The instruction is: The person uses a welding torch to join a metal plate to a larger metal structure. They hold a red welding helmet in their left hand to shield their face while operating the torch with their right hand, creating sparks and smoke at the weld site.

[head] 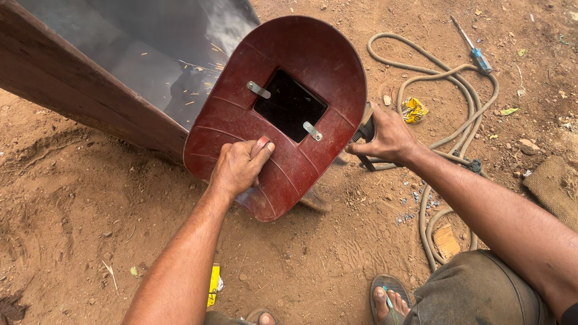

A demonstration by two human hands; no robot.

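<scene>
My left hand [239, 165] grips the handle on the back of a dark red welding shield [313, 60] with a dark rectangular window, holding it up in front of me. My right hand [388, 135] is closed on a black welding electrode holder [365, 133], mostly hidden behind the shield's right edge. Beyond the shield lies a large rust-brown metal trough [72, 90]. Orange sparks [201, 63] fly over its grey inner face, with smoke above. The point of welding is hidden by the shield.
A thick tan cable [448, 72] loops over the dirt at right. A blue-handled screwdriver [475, 51] lies at top right, a crumpled yellow wrapper [414, 109] near the cable, sacking [554, 186] at the right edge. My sandalled foot [388, 298] and knee are at the bottom.
</scene>
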